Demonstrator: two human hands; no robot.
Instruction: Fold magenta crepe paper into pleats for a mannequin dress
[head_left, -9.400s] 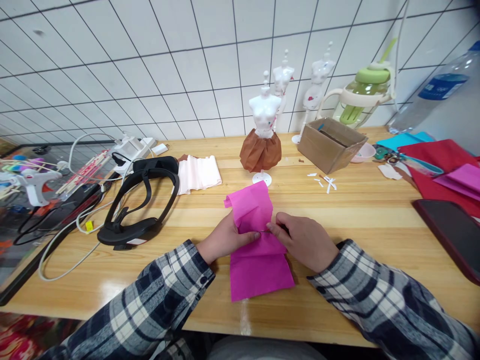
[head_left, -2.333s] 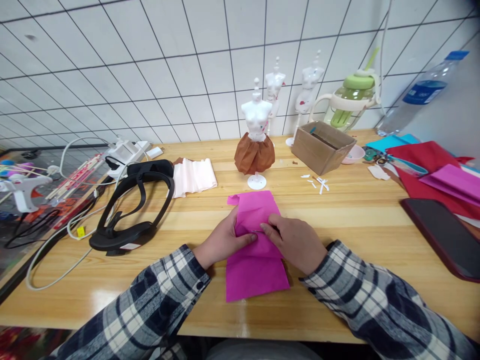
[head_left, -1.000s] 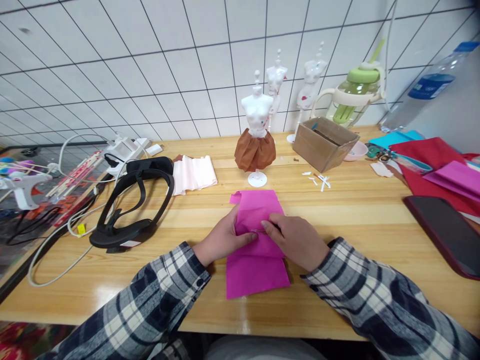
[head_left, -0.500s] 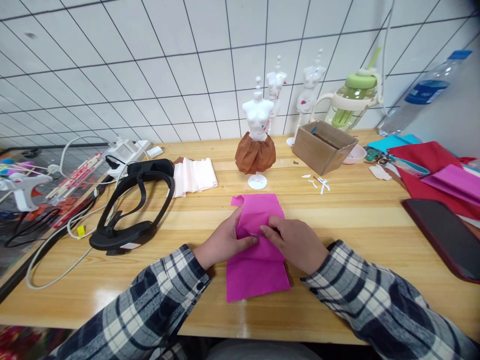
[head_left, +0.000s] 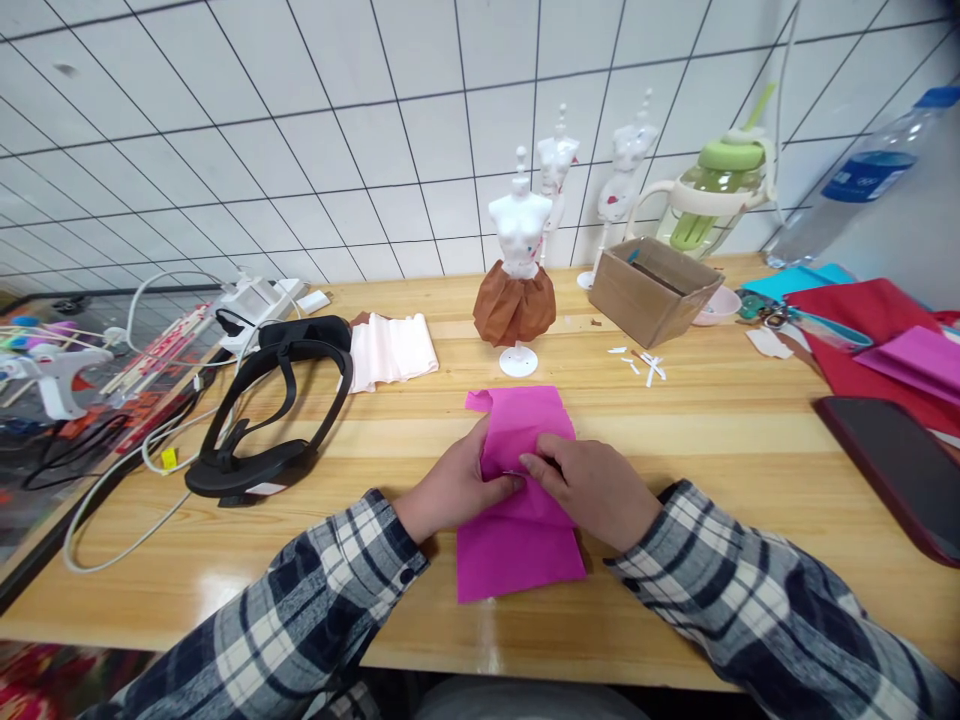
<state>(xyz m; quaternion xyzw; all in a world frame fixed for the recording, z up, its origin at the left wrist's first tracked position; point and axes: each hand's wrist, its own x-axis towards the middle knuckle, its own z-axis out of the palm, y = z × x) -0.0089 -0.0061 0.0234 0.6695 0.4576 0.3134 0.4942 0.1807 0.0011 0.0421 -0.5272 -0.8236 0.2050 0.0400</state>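
A magenta cloth [head_left: 519, 560] lies on the wooden table in front of me, its upper part folded or gathered. My left hand [head_left: 459, 482] grips its left side, thumb on top. From the right, my right hand [head_left: 592, 485] pinches the cloth near its middle with thumb and forefinger. Between the fingertips a thin, shiny, pin-like item [head_left: 513, 473] shows, too small to make out. Behind the cloth stands a small white mannequin [head_left: 519, 225] wearing a gathered brown skirt [head_left: 514, 305].
Left are a black headset strap [head_left: 270, 480], pale pink cloth [head_left: 394, 352], cables and a glue gun [head_left: 64, 380]. At the back are two more mannequins, a cardboard box [head_left: 652, 295] and a green-lidded bottle [head_left: 712, 190]. A phone [head_left: 892, 470] and red cloth lie right.
The view has shifted slightly, so everything sits a little further right. Both hands keep their hold on the magenta cloth, with hardly any movement.
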